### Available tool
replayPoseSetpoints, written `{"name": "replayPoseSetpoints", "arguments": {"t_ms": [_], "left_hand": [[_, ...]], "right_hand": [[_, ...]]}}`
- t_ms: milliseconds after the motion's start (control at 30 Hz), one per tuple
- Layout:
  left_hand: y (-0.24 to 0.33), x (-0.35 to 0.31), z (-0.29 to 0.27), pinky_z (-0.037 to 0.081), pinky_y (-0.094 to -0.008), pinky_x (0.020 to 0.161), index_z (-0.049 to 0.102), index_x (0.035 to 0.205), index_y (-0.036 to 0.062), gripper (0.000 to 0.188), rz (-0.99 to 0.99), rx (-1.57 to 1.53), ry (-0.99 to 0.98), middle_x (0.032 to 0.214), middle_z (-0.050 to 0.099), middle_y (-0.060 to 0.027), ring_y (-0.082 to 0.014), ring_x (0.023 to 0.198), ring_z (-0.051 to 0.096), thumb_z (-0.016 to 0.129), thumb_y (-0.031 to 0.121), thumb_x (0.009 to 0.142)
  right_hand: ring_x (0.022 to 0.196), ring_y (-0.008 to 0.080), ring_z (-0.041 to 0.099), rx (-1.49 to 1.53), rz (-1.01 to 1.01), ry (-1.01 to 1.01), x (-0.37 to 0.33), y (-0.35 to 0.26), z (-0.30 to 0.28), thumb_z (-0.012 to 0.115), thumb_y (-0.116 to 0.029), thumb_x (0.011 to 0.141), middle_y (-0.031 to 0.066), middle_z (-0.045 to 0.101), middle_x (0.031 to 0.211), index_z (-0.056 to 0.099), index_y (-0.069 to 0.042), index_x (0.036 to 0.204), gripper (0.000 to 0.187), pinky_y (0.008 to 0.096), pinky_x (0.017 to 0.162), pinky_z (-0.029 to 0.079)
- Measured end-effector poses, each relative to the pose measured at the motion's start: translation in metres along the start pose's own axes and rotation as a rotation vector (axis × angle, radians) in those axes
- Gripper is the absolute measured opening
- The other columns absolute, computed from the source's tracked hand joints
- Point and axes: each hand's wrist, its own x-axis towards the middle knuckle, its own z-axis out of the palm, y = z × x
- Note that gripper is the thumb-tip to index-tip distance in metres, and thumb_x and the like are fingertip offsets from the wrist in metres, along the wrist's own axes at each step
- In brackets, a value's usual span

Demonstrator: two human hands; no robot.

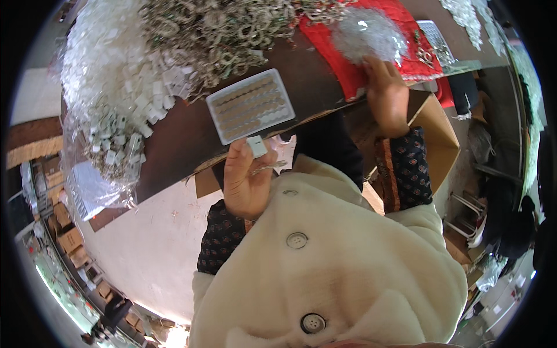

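Near the table's front edge, my left hand (pixel 248 185) is closed, pinching a small white card (pixel 257 147) upright between thumb and fingers. A thin silvery strand (pixel 270 167), perhaps a chain or bracelet, trails beside the palm. Farther right, my right hand (pixel 387 95) reaches over a red cloth (pixel 325 43). Its fingers are bent together at the lower edge of a heap of clear plastic pieces (pixel 371 35) that look like small bags. The fingertips are partly lost against the plastic. Just beyond my left hand lies a white tray (pixel 286 112) with rows of small tan pieces.
A large heap of silvery chain jewellery (pixel 214 35) covers the table's far side. White cards and clear plastic (pixel 98 64) pile up at the left. A second white tray (pixel 435 37) holds jewellery at the right. An open cardboard box (pixel 444 139) stands below the table edge.
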Motion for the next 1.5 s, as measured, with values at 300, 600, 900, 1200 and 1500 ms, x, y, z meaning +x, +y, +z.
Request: {"name": "replayPoseSetpoints", "arguments": {"t_ms": [300,600,900,1200,1500], "left_hand": [[0.004,-0.005,-0.006,0.046,-0.0384,0.086,0.062,0.111,0.0104,0.019,0.059,0.039,-0.178,0.104,0.067,-0.0093,-0.0209,0.092,0.057,0.065,0.021,0.097],[0.012,-0.011,-0.015,0.051,-0.0402,0.094,0.058,0.112,0.0112,0.015,0.068,-0.07,-0.219,0.116,0.063,-0.0089,-0.0208,0.108,0.062,0.063,0.013,0.098],[0.012,-0.012,-0.017,0.05,-0.0395,0.094,0.061,0.111,0.0115,0.016,0.092,0.019,-0.172,0.113,0.066,-0.0075,-0.0208,0.104,0.063,0.065,0.018,0.097],[0.013,-0.013,-0.014,0.05,-0.0354,0.089,0.062,0.108,0.0099,0.014,0.078,0.022,-0.111,0.109,0.067,-0.0062,-0.0169,0.098,0.063,0.065,0.018,0.097],[0.014,-0.01,-0.017,0.051,-0.0374,0.088,0.06,0.11,0.0078,0.014,0.089,0.037,-0.082,0.106,0.067,-0.0075,-0.0171,0.097,0.063,0.062,0.015,0.098]], "right_hand": [[0.084,0.0139,0.068,1.103,0.114,-0.343,-0.033,-0.12,-0.027,0.069,0.002,0.088,0.0079,0.07,0.094,0.068,-0.001,0.1,0.013,0.0267,0.076,0.053],[0.092,0.0114,0.065,1.427,0.15,-0.517,-0.033,-0.165,-0.023,0.063,0.004,0.093,0.0128,0.07,0.106,0.063,0.002,0.1,0.007,0.0259,0.077,0.056],[0.093,0.0134,0.066,1.429,0.201,-0.541,-0.037,-0.166,-0.018,0.063,0.002,0.094,0.0112,0.07,0.104,0.064,0.002,0.099,0.006,0.0284,0.083,0.054],[0.094,0.0124,0.065,1.483,0.233,-0.582,-0.04,-0.164,-0.017,0.061,0.004,0.095,0.0132,0.069,0.108,0.063,0.003,0.104,0.009,0.0267,0.083,0.054],[0.088,0.0142,0.07,1.184,-0.014,-0.541,-0.025,-0.156,-0.022,0.061,0.007,0.092,0.0122,0.072,0.107,0.065,0.001,0.103,0.013,0.0282,0.077,0.056]]}}
